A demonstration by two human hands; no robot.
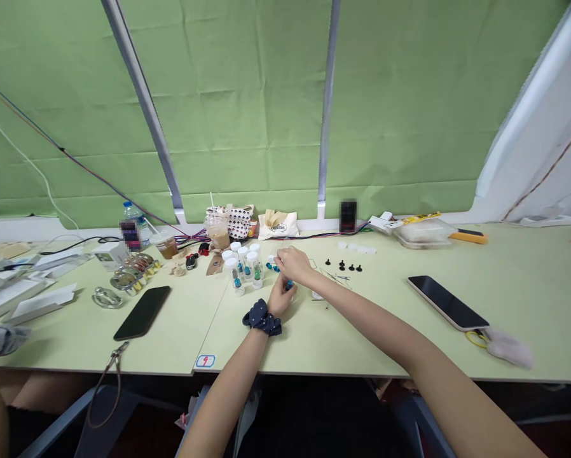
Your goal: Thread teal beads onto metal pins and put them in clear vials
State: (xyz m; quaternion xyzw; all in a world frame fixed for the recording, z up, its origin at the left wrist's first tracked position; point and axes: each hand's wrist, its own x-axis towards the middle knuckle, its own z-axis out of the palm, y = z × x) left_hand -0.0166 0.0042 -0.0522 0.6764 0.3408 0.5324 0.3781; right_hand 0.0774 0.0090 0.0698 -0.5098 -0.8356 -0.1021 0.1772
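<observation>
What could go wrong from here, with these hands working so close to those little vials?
The right hand works close to the upright vials, so a knock might topple them. The loose teal parts are small and might roll away. The iced drink behind them might spill if bumped.

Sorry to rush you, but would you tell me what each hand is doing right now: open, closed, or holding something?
Left hand: closed, apparently holding a small blue piece.
Right hand: curled closed; cannot tell whether it holds anything.
</observation>
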